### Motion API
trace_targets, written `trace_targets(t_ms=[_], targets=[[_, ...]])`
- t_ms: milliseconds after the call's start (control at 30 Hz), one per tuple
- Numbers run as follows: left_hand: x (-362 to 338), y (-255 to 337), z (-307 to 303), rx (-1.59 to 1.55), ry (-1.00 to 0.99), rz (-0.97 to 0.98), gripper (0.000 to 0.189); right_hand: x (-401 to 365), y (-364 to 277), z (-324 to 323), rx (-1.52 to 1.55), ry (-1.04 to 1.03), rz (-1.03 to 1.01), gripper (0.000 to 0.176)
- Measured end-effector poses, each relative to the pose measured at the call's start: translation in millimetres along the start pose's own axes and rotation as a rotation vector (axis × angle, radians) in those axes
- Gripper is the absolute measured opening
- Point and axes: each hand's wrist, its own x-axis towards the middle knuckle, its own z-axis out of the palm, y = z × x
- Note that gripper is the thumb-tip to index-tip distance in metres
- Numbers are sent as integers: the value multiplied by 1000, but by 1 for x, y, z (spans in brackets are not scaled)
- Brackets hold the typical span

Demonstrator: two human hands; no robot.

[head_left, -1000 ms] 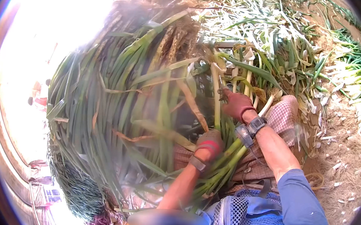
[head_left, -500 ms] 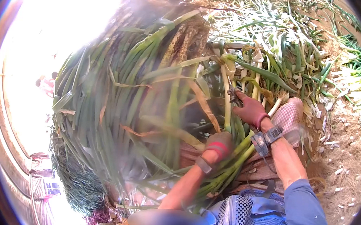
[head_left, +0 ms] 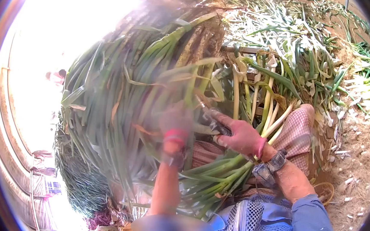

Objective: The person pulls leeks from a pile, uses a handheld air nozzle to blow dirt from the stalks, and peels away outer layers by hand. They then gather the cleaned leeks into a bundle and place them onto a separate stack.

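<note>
Right hand (head_left: 242, 137), right of centre, clutched a tool (head_left: 221, 127)! Left hand (head_left: 176, 121), mid-frame, blurred over green stalks (head_left: 109, 93); couldn't tell its grip.

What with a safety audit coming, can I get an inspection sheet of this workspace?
Surface: ground littered with fibres and pale scraps.
Job's things: green stalks across the lap; large stalk pile at left.
Clutter: leafy trimmings heaped beyond.
Grip: right hand holds a dark tool; left hand blurred, at the stalk pile, hold unclear.
Cables: yellowish loop on the ground, possibly cord.
Surroundings: glare upper left; small distant figure, indistinct.
</note>
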Motion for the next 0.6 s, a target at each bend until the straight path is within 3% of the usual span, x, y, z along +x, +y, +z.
trace_targets(t_ms=[133,200,300,433,600], targets=[[11,-2,17,161,23,50,52,17,2,2,-82,79,-35,79],[16,3,20,278,-3,15,54,38,9,-1,-81,204,-109,80],[23,12,23,391,-62,-50,52,63,11,-13,-124,234,-95,80],[22,15,25,362,-10,-31,50,57,-11,-24,-224,156,70,81],[26,21,20,356,-52,-81,48,52,-18,-16,-291,142,96,79]])
